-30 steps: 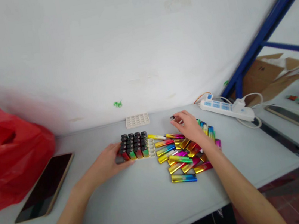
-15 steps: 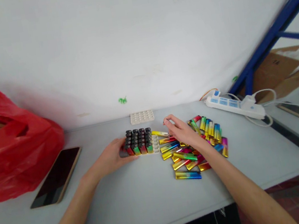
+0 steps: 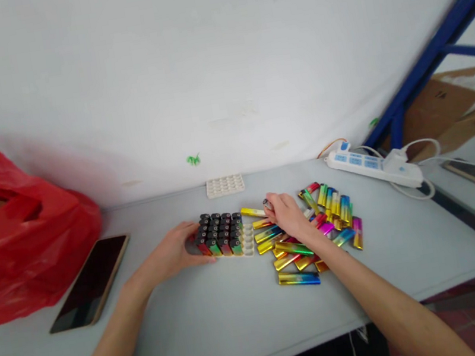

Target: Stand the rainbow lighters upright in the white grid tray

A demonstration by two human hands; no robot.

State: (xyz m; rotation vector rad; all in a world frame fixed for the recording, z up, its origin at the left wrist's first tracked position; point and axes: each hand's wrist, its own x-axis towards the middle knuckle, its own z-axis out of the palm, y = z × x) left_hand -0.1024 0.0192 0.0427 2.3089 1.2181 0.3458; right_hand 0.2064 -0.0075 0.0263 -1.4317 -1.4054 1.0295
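Note:
A white tray [image 3: 248, 240] with round holes stands on the table, filled on its left side with upright black-topped pieces [image 3: 220, 232] in rows. Its rightmost holes are bare. My left hand [image 3: 176, 249] grips the left end of the tray and pieces, thumb in front and fingers behind. My right hand [image 3: 287, 213] is closed on a small piece [image 3: 267, 203] with a dark round end; most of it is hidden by the fingers. Below and around that hand lies a loose pile of shiny gradient-coloured flat tubes [image 3: 298, 278]. One yellow tube [image 3: 252, 212] lies by the tray's right back corner.
A second white holed tray [image 3: 225, 186] sits against the wall. To the left are a phone [image 3: 89, 284] and a red plastic bag [image 3: 30, 235]. A white power strip [image 3: 371, 167] with cables lies at the back right, near a blue metal frame [image 3: 398, 128].
My right hand has lowered slightly and turned, and a dark-ended piece now shows in its fingers. The tray's front has shifted a little towards me, its pieces leaning more, under my left hand.

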